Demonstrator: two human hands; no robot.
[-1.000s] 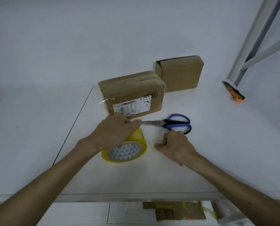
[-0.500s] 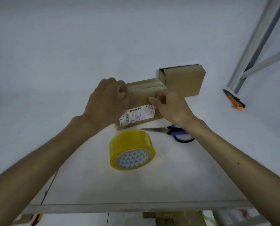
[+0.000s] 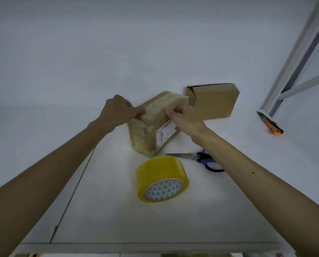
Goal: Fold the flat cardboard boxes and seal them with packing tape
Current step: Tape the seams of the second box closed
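Both hands grip the taped cardboard box at frame centre, tipped on end with its long axis running toward upper right: left hand curled over its upper-left edge, right hand clasping the upper-right side, packing tape roll lying free just below.

The view comes from a wide-angle camera worn on the person's head, facing forward and steeply down across the white table, whose near edge runs along the bottom. Both forearms enter from the lower corners and meet near the centre, where the left hand and right hand grip the taped box at arm's reach. A metal frame leans at the upper right.
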